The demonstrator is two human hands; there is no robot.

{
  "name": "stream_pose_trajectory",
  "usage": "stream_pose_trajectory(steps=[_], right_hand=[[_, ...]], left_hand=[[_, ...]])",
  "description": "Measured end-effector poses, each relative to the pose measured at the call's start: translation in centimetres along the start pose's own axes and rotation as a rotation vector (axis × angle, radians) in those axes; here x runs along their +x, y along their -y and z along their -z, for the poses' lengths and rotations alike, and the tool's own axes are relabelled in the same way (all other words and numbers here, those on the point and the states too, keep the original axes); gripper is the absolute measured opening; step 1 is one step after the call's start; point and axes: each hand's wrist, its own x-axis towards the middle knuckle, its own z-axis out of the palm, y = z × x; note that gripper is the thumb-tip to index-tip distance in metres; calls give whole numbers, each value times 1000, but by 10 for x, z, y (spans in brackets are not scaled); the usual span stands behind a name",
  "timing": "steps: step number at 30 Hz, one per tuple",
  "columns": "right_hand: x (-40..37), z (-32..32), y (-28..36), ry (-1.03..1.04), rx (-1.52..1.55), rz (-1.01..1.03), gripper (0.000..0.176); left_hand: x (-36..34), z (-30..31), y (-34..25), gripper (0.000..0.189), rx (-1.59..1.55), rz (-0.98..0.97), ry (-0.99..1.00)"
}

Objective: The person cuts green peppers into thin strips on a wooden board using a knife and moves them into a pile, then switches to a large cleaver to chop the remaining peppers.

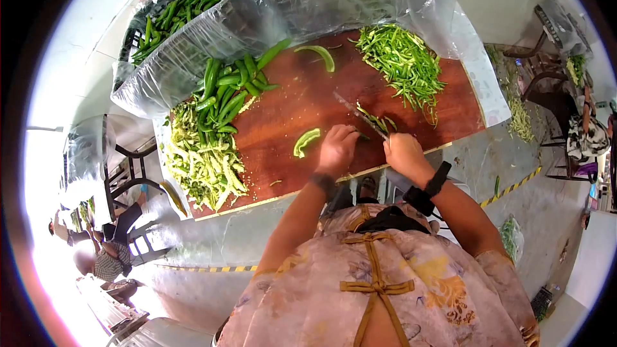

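In the head view my right hand point(406, 155) is closed around the handle of a knife point(361, 114), its blade pointing up and left over the brown board point(283, 106). Close beside it, my left hand point(338, 149) presses its curled fingers on a green pepper piece point(362, 135), mostly hidden by the fingers. Cut green strips point(378, 119) lie along the blade. A hollowed pepper half point(306, 142) rests just left of my left hand, and another half point(320, 56) lies farther back.
Whole green peppers point(226, 93) are heaped at the board's left, above pale pepper cores point(204, 160). Shredded pepper point(400, 64) is piled at the back right. Behind stand plastic-lined crates point(193, 45), one with peppers. Another person point(114, 254) sits at far left.
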Motion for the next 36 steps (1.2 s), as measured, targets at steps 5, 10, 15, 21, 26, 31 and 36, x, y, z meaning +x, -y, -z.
stream_pose_trajectory(steps=[5, 10, 15, 21, 26, 31, 36], right_hand=[[-23, -1, 5, 54, -9, 76, 23], [-18, 3, 8, 98, -16, 40, 24], [10, -13, 12, 56, 1, 141, 23], [26, -20, 23, -18, 0, 68, 26], [3, 1, 10, -29, 22, 45, 25], [-13, 3, 9, 73, -6, 74, 25], [-11, 4, 12, 131, 6, 49, 24]], left_hand=[[-2, -1, 3, 14, 24, 12, 32], [-5, -4, 8, 10, 11, 9, 40], [-5, -4, 10, 8, 13, -5, 34], [-5, -3, 7, 11, -24, 2, 75], [-5, -2, 4, 15, 42, 14, 23], [-5, 0, 3, 15, 32, 36, 31], [-4, 1, 3, 15, 9, 64, 22]])
